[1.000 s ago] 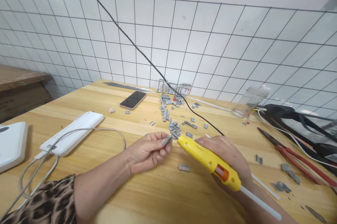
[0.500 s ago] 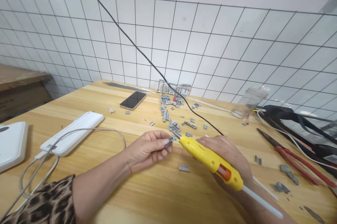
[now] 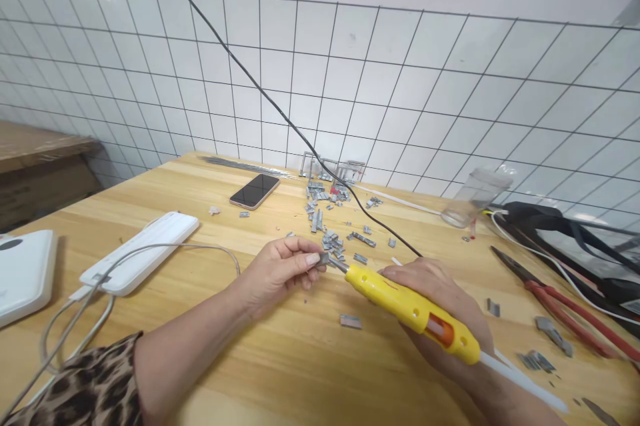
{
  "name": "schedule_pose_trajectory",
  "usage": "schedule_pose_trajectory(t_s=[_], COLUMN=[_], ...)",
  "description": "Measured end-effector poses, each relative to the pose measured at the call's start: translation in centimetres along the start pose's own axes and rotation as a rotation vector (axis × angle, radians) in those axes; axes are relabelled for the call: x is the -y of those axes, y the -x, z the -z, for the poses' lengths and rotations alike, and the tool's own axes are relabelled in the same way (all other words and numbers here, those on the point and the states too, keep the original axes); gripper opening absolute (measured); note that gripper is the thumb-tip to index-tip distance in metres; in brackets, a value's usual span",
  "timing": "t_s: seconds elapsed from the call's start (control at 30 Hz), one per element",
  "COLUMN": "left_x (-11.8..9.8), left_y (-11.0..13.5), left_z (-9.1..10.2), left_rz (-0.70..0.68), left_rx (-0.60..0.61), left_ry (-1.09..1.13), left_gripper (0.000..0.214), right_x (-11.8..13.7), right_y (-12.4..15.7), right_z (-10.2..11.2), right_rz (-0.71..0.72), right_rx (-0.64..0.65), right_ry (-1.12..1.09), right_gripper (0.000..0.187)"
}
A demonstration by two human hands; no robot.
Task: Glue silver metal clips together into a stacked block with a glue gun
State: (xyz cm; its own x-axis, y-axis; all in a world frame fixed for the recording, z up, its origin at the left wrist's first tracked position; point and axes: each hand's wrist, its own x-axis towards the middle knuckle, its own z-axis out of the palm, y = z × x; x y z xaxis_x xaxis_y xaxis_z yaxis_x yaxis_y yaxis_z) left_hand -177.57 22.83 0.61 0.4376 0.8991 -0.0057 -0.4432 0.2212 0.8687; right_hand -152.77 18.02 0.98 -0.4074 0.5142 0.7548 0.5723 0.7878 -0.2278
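Note:
A small grey metal piece (image 3: 324, 258) is pinched between the thumb and fingers of my left hand (image 3: 286, 271). Wrapped round a yellow hot glue gun (image 3: 395, 296) is my right hand (image 3: 443, 299), with a white glue stick (image 3: 525, 383) sticking out of its rear end. The gun's metal nozzle (image 3: 339, 265) points left and meets the metal piece, or comes very close to it. Beyond my hands, several similar metal pieces (image 3: 333, 243) lie scattered on the wooden table (image 3: 280, 373). One more piece (image 3: 350, 322) lies nearer me, between my forearms.
A phone (image 3: 255, 191) and thin metal rods (image 3: 245, 166) lie at the back. White power banks (image 3: 145, 249) with cables are on the left. Red-handled pliers (image 3: 550, 299) and a clear jar (image 3: 473, 196) stand right. A black cord (image 3: 270, 99) hangs across the view to the gun.
The glue gun's nozzle has come down to the metal piece in my left hand. My left hand has turned the piece slightly and lifted it a little.

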Motion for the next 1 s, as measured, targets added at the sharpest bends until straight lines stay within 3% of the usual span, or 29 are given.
schedule_pose_trajectory(t_s=[0.5, 1.0], left_x=[-0.5, -0.7], left_y=[-0.1, 0.1], left_z=[0.4, 0.2], left_rz=[-0.096, -0.068], left_rx=[0.031, 0.049], left_ry=[-0.151, -0.162], left_gripper=[0.023, 0.021], right_x=[0.5, 1.0], right_y=[-1.0, -1.5], right_z=[0.8, 0.7], right_rz=[-0.156, -0.176], right_rx=[0.044, 0.070], right_ry=[-0.011, -0.133], right_gripper=[0.016, 0.012])
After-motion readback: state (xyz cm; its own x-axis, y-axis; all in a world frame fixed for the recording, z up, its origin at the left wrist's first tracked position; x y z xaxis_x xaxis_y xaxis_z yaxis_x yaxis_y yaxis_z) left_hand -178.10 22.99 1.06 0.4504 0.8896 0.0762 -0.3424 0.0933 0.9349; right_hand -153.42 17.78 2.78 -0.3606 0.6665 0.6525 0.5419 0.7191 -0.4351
